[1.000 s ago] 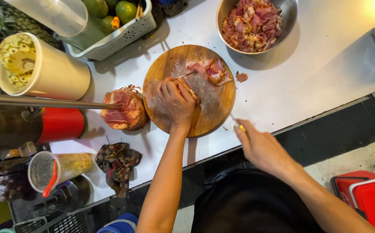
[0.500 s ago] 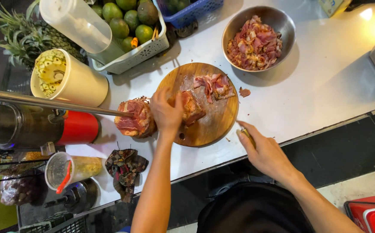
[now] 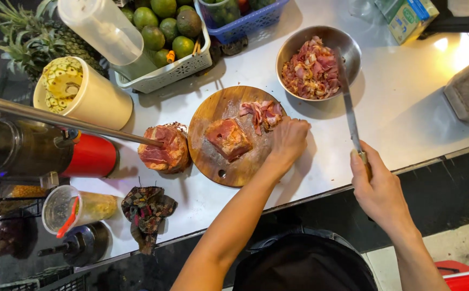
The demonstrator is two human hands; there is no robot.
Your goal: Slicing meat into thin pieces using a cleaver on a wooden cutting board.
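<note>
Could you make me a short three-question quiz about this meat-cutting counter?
1. True or false: the right hand holds a long-bladed knife.
2. Where do the cut slices of red meat lie? A) in the white basket B) on the round wooden cutting board C) on the floor
3. What does the round steel bowl hold?

Key: 1 true. 2 B; the left hand rests beside them. 3 Chopped red meat.

Meat block [image 3: 228,138] on cutting board [image 3: 229,134] (slices [image 3: 262,113] alongside), bowl [image 3: 347,46] behind, second chunk [image 3: 161,148] left.
</note>
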